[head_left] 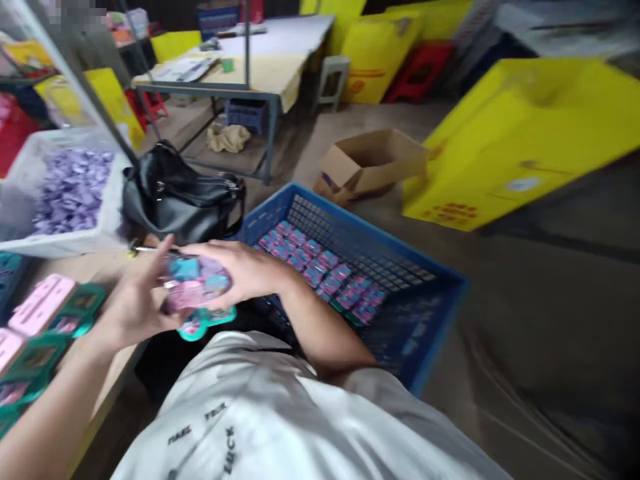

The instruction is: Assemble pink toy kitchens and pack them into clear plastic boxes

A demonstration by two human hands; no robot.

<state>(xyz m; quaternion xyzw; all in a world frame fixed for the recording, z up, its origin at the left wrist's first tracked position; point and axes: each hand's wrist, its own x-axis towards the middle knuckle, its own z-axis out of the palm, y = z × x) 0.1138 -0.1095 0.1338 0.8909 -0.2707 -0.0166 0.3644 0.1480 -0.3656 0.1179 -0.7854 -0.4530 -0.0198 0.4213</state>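
Observation:
Between my two hands is a block of pink, purple and blue plastic pieces (197, 283), blurred by motion. My right hand (250, 270) wraps over its right end, fingers closed on it. My left hand (133, 303) curves around the left end, thumb and fingers on either side. Just below the block shows a teal plastic frame (223, 316), partly hidden. On the bench left of my left hand lie pink plastic cases (44, 303) and green plastic frames (43, 353). Rows of similar pink and blue pieces (320, 270) sit in the blue crate (425, 270) to my right.
A black bag (180, 200) stands behind my hands, beside a white bin (113, 207) of purple pieces (75, 190). Beyond the crate are an open cardboard box (375, 167) and a large yellow box (525, 147). A metal post (80, 80) slants at upper left; a table (285, 60) stands behind.

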